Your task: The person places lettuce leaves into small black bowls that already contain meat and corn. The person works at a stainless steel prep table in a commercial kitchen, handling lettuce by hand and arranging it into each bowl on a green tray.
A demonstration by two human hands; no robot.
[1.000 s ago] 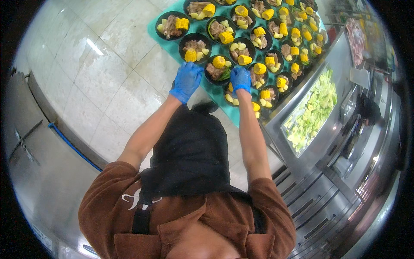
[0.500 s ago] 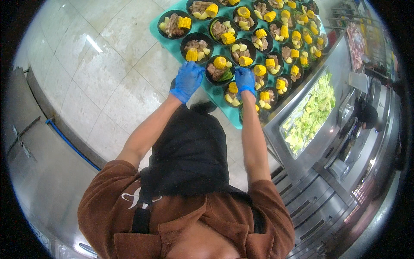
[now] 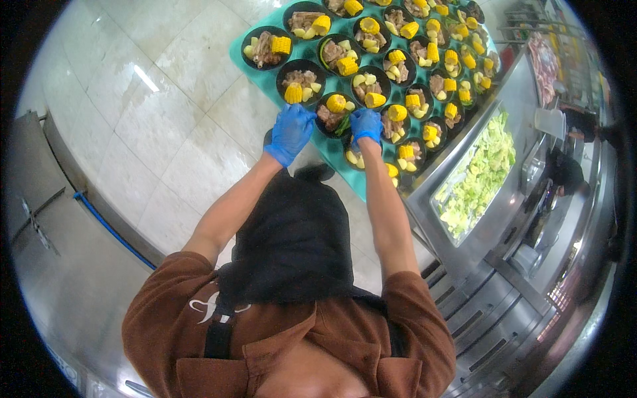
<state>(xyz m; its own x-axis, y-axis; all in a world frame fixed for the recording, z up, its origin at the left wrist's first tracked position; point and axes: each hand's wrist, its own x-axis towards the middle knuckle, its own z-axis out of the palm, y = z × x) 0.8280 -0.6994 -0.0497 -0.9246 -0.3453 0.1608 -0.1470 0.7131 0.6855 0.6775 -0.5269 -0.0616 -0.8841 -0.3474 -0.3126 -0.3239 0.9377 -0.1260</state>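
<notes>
A round black bowl (image 3: 321,126) holds brown meat, a piece of yellow corn and a strip of green leaf. It is at the near edge of a teal-topped table (image 3: 269,79). My left hand (image 3: 291,134), in a blue glove, has its fingers curled at the bowl's left rim. Opposite it, my right hand (image 3: 365,126), gloved the same way, closes on the right rim and covers part of it. My fingertips are partly hidden. Several like bowls, with meat, corn and pale potato chunks, crowd around, among them one bowl (image 3: 300,83) just beyond my left hand.
Right of the table runs a steel counter (image 3: 458,262) with a tray of chopped green leaves (image 3: 474,176). Raw meat (image 3: 543,69) lies farther back. A person in dark clothing (image 3: 564,171) is at the far right. A steel cabinet (image 3: 73,225) stands at the left.
My right hand has shifted left, closer to the bowl, and now covers more of its right side. My left hand stays at the left rim. The whole view has shifted slightly.
</notes>
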